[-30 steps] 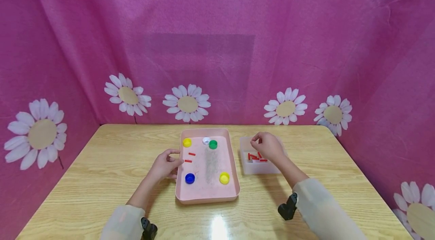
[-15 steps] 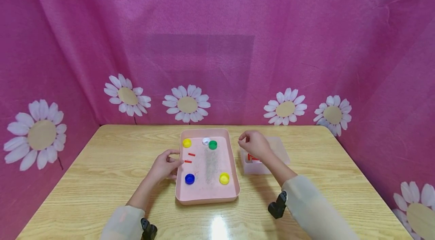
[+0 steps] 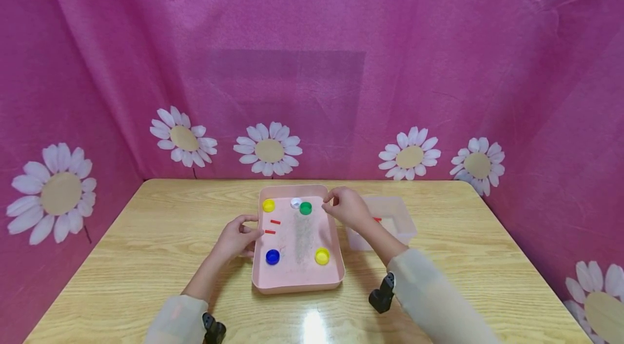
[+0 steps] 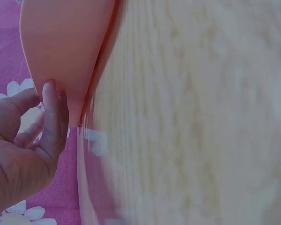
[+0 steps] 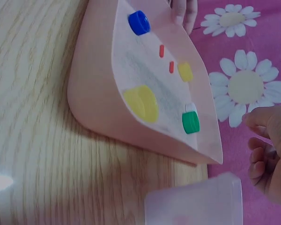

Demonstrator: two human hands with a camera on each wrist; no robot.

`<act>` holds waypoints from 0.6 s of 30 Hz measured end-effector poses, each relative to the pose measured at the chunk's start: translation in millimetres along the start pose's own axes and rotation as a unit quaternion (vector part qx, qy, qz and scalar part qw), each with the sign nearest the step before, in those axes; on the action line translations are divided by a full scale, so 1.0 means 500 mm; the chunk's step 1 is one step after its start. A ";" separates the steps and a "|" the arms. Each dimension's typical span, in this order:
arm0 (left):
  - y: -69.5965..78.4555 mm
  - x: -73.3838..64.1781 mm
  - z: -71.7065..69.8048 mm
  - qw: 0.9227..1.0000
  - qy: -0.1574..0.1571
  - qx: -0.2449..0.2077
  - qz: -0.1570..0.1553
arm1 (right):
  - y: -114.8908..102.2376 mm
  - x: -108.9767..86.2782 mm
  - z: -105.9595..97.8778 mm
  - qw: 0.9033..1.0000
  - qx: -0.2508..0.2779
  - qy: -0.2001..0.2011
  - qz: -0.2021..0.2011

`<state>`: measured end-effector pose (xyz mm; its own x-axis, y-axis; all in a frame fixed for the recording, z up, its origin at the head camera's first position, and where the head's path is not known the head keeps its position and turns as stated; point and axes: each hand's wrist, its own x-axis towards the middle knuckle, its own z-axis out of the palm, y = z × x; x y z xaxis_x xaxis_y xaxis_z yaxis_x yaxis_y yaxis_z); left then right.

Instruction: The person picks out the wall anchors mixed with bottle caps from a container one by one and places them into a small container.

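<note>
My left hand (image 3: 237, 237) holds the left wall of a pink tray (image 3: 297, 287), thumb at the rim and fingers on the outer side (image 4: 51, 112). Over the tray's right rim, near its far end, hangs my right hand (image 3: 346, 207). Its thumb and forefinger meet at the tips (image 5: 247, 119); I cannot tell whether something small is pinched there. In the tray lie two short red sticks (image 3: 275, 222) near the left wall. Round them stand bottle caps: a yellow cap (image 3: 268, 205), a white cap (image 3: 296, 202), a green cap (image 3: 305, 208), a blue cap (image 3: 272, 257) and another yellow cap (image 3: 322, 256).
Right of the tray stands a clear plastic box (image 3: 402, 219) with a red stick (image 3: 377, 219) showing, partly hidden behind my right forearm. Both stand on a wooden table (image 3: 185, 208). A pink curtain (image 3: 312, 89) with daisies surrounds its back and sides.
My right hand has moved left, from above the clear box to the tray's right rim, fingertips still together. My left hand and the tray have stayed in place.
</note>
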<state>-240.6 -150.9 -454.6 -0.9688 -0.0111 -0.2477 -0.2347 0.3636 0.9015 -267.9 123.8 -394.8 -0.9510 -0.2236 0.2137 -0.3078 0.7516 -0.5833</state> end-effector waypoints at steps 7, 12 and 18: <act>0.003 -0.004 -0.002 1.000 0.001 0.003 -0.002 | -0.018 0.006 0.037 1.000 0.004 -0.015 -0.002; 0.003 -0.004 -0.003 1.000 0.000 0.003 0.002 | -0.030 0.008 0.062 0.999 0.021 -0.030 -0.008; 0.000 -0.001 -0.001 1.000 0.001 -0.002 0.008 | -0.046 0.003 0.088 0.996 0.055 -0.067 0.026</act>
<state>-240.0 -151.3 -454.2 -0.9727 -0.0074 -0.2321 -0.2192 0.3592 0.9072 -263.7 78.6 -415.7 -0.9591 -0.2717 0.0791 -0.2521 0.6933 -0.6751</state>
